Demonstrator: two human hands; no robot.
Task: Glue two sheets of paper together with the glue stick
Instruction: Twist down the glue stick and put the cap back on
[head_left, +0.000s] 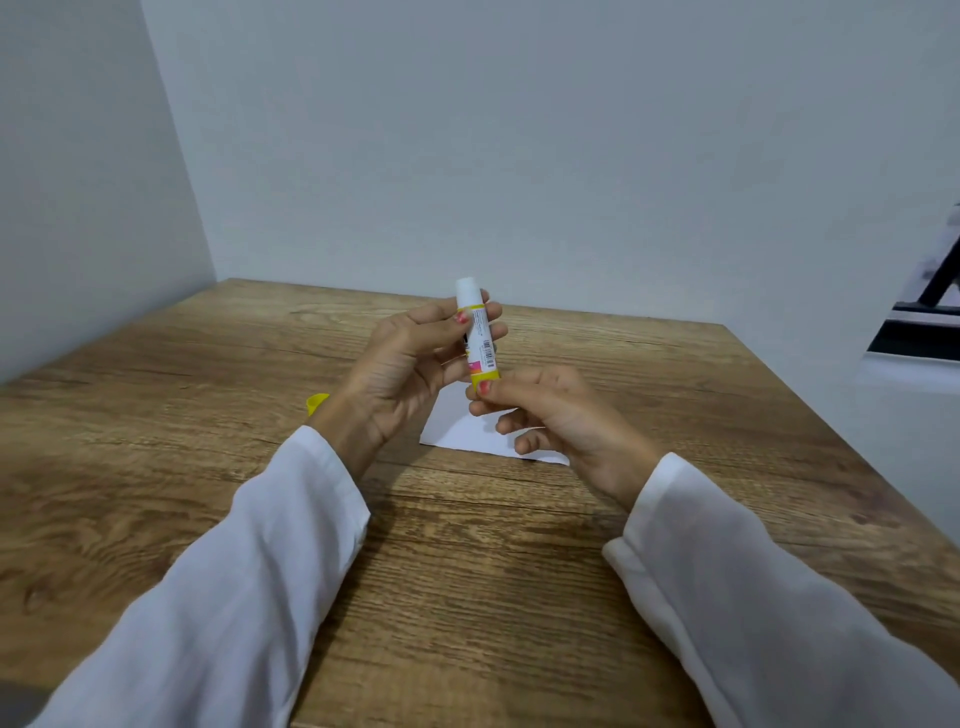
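Observation:
A glue stick (480, 338) with a white and yellow body stands upright above the table, its white tip bare at the top. My left hand (405, 369) grips its barrel between thumb and fingers. My right hand (540, 410) pinches its yellow base from below. White paper (462, 428) lies flat on the wooden table (467, 571) under both hands, and they hide most of it. Whether it is one sheet or two, I cannot tell. The yellow cap (317, 402) rests on the table left of my left wrist.
Grey walls meet at the table's far left corner. The table's right edge runs diagonally at the right, with a dark-framed object (924, 312) beyond it.

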